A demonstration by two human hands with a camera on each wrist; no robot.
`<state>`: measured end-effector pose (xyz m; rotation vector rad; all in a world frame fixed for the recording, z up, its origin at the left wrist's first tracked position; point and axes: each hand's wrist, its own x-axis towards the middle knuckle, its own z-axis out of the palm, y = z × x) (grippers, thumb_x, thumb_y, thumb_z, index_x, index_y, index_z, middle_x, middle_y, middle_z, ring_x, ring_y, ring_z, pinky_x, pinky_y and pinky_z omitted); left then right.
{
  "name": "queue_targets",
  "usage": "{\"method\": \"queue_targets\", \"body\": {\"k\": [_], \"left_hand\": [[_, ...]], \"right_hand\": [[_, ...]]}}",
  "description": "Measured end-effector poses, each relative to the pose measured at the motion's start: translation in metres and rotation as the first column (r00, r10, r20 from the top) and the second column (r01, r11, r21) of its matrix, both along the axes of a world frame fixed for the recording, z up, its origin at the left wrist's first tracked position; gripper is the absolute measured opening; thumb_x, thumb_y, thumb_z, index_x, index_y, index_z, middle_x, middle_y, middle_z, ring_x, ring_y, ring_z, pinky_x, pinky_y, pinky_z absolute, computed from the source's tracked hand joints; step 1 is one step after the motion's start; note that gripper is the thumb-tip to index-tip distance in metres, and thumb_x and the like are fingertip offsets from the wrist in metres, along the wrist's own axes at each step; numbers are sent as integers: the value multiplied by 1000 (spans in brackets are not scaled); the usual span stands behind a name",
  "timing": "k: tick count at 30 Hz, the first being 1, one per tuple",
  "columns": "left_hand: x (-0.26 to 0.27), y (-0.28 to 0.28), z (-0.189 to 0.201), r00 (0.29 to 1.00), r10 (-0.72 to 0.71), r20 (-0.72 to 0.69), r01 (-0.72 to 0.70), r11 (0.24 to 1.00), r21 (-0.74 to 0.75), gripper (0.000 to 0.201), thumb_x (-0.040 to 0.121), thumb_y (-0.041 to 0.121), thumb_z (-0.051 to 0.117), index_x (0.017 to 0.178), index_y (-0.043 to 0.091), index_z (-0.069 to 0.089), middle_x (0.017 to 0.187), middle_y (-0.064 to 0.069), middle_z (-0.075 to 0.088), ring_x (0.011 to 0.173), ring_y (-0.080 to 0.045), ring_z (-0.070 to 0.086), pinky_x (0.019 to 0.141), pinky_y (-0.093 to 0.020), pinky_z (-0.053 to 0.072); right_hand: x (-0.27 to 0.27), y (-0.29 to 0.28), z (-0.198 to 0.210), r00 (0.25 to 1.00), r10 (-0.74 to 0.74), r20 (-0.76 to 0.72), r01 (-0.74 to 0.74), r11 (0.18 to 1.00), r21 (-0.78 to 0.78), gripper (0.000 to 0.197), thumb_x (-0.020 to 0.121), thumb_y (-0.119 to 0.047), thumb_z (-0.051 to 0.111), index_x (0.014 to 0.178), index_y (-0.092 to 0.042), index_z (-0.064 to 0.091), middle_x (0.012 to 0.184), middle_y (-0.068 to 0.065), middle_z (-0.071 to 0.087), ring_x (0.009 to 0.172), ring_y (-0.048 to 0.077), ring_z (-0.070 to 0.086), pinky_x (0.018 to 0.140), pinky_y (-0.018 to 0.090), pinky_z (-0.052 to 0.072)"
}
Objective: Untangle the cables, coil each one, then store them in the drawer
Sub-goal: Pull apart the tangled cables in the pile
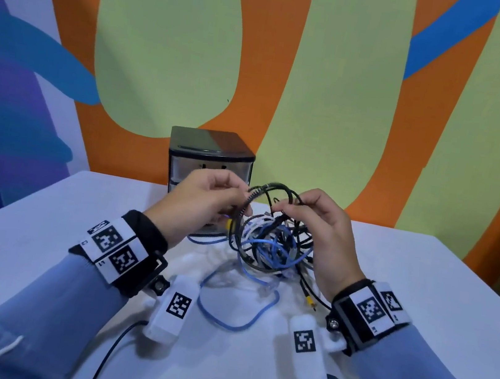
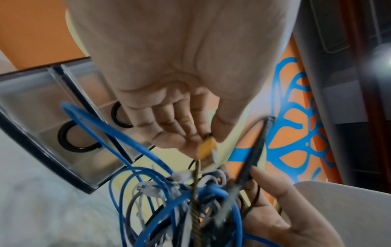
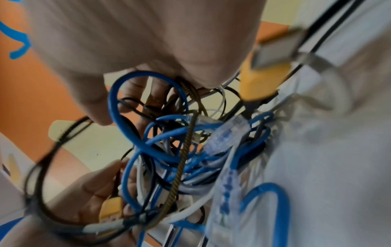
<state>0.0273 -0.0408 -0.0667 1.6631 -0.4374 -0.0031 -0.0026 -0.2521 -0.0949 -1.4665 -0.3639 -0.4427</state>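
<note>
- Two hands hold a tangle of cables (image 1: pixel 270 241) lifted just above the white surface (image 1: pixel 423 280).
- The left hand (image 1: pixel 204 205) has its grip pinched on a yellow connector (image 2: pixel 207 147).
- The right hand (image 1: pixel 323 232) has its grip pinched on a thin black cable (image 1: pixel 286 195).
- The small drawer unit (image 1: pixel 211 154) stands behind, drawers shut.
- A blue cable (image 1: pixel 233 313) trails onto the surface.

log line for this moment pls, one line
stage: untangling | left hand: pinches black braided cable | right hand: pinches black cable loop | cable tangle: lifted, uncoiled | drawer unit: shut
</note>
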Motion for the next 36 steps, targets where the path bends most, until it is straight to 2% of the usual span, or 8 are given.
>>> {"method": "queue_targets", "body": {"k": [6,12,16,21,24,28,32,36], "left_hand": [[6,5,0,993,120,21,-115,982,-151,11,107,8,59,98,5,65,76,-13,69,58,-18,57,53,-24,45],[6,6,-5,985,164,61,-150,972,-183,16,107,8,59,93,8,68,80,-10,68,62,-17,59,60,-27,49],[7,6,-8,977,194,88,-177,969,-170,14,104,11,65,94,6,72,80,-9,70,65,-17,59,63,-27,49],[9,10,-9,948,279,153,-252,952,-176,9,95,13,78,96,4,80,83,-7,77,72,-20,65,68,-30,55],[11,14,-10,934,308,179,-282,946,-157,5,93,11,81,95,6,81,83,-8,78,71,-19,66,67,-26,56],[13,19,-11,946,282,158,-286,958,4,3,91,11,82,91,8,82,81,-18,74,70,-18,65,65,-24,55],[17,25,-13,968,196,156,-243,888,391,6,92,16,82,90,11,82,72,-7,72,49,-4,57,50,-18,46],[13,26,-6,944,139,298,-289,782,552,2,94,31,80,93,30,82,85,15,79,76,2,70,76,-30,58]], "right_hand": [[3,-3,0,998,69,-1,-69,997,-17,26,82,-23,52,71,-6,68,98,15,76,90,32,62,83,51,52],[-3,-5,11,1000,6,-13,-8,989,-148,57,106,-19,44,55,-1,62,87,19,76,87,24,69,88,33,47],[0,-8,13,978,-173,113,197,946,-257,5,93,-16,78,88,-15,77,88,1,76,88,13,69,78,23,53],[14,-27,8,890,-455,37,451,863,-229,18,93,-26,76,107,-32,68,95,-3,68,88,13,61,75,30,47],[17,-37,4,882,-434,-184,361,873,-328,39,91,-52,75,122,-35,57,109,-1,61,96,13,61,74,32,45],[18,-39,-5,880,-182,-438,52,955,-293,50,85,-66,75,122,-34,63,107,0,70,88,17,76,76,34,45],[20,-38,-7,909,-175,-379,96,971,-218,48,85,-59,79,117,-25,67,98,8,77,65,20,71,58,25,44],[17,-32,-1,942,-244,-232,171,940,-294,44,86,-57,79,112,-24,66,81,6,66,53,18,57,53,26,44]]}}
